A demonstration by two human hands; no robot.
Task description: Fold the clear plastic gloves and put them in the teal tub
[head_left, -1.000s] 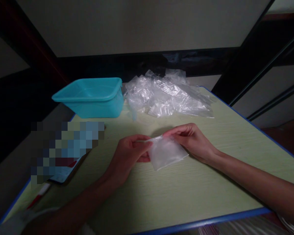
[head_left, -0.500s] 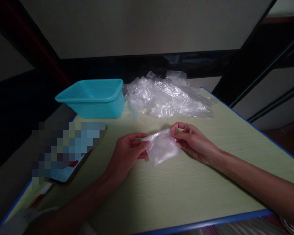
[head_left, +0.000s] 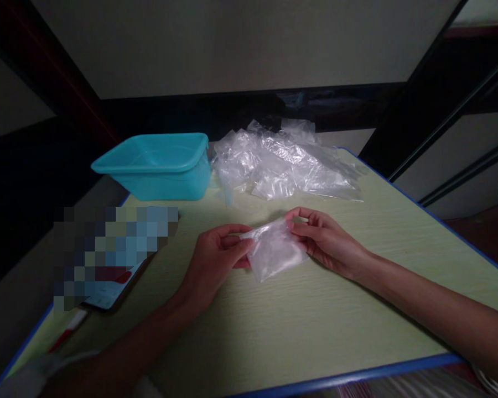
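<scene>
A small clear plastic bag (head_left: 276,251), flat and roughly square, is held just over the middle of the table. My left hand (head_left: 219,257) pinches its left edge, thumb on top and fingers behind. At the upper right corner, my right hand (head_left: 321,237) grips the bag between thumb and forefinger, the other fingers curled. Beyond the hands lies a heap of crumpled clear plastic bags (head_left: 278,160). A turquoise plastic basin (head_left: 161,185) stands left of that heap; what its floor holds, if anything, I cannot see.
The pale wooden table (head_left: 315,326) has a blue edge. On its left lies a flat, phone-like device (head_left: 103,298), mostly blurred out by large pixels. A red and white pen-like stick (head_left: 68,330) rests near it. A wall panel (head_left: 240,50) rises behind the table.
My right hand's thumb and forefinger have shifted slightly left along the bag's upper edge. The left hand keeps its hold, and the other things stay put.
</scene>
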